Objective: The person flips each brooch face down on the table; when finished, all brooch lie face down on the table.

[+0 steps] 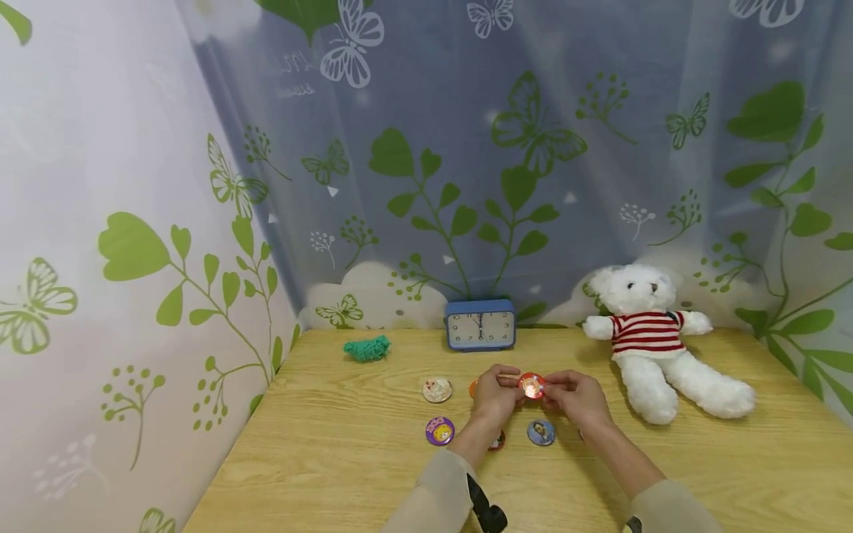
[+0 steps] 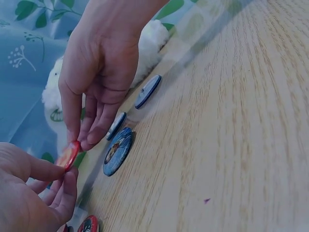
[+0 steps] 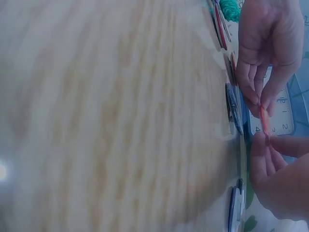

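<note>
Both hands are on it: the left hand (image 3: 270, 53) above, the right hand (image 3: 285, 179) below, pinching one red badge (image 3: 264, 121), and we're seeing it edge-on! Right behind, the clock (image 3: 285, 116) peeks out past the fingers, white face, numerals tipped sideways. Down the wood-grained table (image 3: 120, 121), a blue badge (image 3: 234, 108) lies near the hands, a dark-rimmed badge (image 3: 235, 208) lower, more badges (image 3: 219, 24) higher, and green yarn (image 3: 229, 9) at the very top.

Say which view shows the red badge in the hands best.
The head view: the red badge shows its round front between left hand and right hand. The left wrist view shows it tilted, as a slim oval; the right wrist view, nearly edge-on.
</note>
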`<state>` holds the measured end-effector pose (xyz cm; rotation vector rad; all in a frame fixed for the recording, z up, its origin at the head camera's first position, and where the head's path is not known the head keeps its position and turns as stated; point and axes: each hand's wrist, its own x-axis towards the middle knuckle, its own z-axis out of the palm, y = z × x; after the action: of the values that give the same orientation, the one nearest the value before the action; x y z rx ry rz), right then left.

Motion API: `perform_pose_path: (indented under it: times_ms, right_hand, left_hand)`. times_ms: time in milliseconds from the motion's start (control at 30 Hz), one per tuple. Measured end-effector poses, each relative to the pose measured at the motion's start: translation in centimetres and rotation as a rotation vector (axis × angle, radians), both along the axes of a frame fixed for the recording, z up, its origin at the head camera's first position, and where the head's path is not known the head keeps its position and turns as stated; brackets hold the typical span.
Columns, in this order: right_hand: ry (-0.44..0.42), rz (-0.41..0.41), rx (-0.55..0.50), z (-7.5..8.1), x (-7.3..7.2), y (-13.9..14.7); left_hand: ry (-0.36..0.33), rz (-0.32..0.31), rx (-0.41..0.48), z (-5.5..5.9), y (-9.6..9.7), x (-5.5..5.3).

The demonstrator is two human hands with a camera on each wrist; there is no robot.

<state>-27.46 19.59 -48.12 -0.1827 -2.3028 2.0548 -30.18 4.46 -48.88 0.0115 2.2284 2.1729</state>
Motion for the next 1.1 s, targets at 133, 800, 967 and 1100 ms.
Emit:
perform_pose_path:
  times_ms: [133, 800, 967, 1100]
  right_hand:
    - [-0.002, -0.017, -0.005, 0.08, -0.16, -0.12]
    - [0.001, -0.043, -0.006, -0.16, -0.11, -0.47]
    - [-0.003, -0.02, -0.048, 0.02, 0.04, -0.51]
    - [-0.008, -0.009, -0.06, 0.03, 0.12, -0.48]
  left_hand:
    - [0.012, -0.004, 0.012, -0.04, 0.1, -0.09]
    - [0.015, 0.008, -0.018, -0.46, -0.16, 0.29]
    - [-0.005, -0.001, 0.034, -0.54, -0.31, 0.34]
    - [-0.038, -0.009, 0.082, -0.48, -0.34, 0.41]
